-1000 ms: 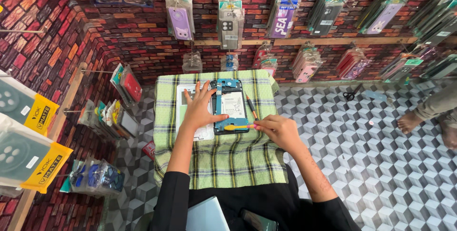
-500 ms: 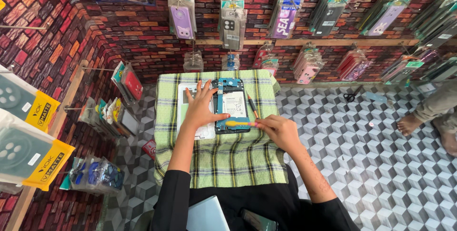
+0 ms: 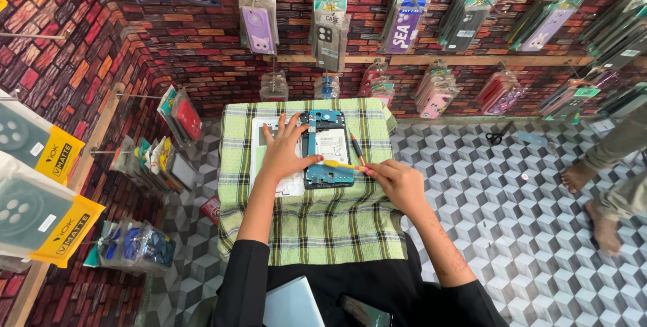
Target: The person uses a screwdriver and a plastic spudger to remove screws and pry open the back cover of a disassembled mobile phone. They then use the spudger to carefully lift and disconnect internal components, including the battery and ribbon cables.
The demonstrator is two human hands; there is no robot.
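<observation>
An opened phone (image 3: 328,148) with a blue inner frame and a white battery lies face down on a green checked cloth (image 3: 317,219). My left hand (image 3: 284,152) rests flat with fingers spread on a white back cover (image 3: 266,139) beside the phone, the thumb touching the phone's left edge. My right hand (image 3: 397,182) holds a thin yellow pry tool (image 3: 342,164) whose tip lies across the phone's lower part. A red and black screwdriver (image 3: 357,149) lies just right of the phone.
Packaged phone cases (image 3: 327,30) hang on the brick-pattern wall behind and on the left. Scissors (image 3: 497,135) lie on the patterned floor at right. Another person's bare feet (image 3: 593,199) stand at the far right. A white tablet (image 3: 291,303) and a dark phone (image 3: 364,312) sit on my lap.
The yellow tool's tip has slid a little along the phone's lower part. My left hand stays pressed on the back cover.
</observation>
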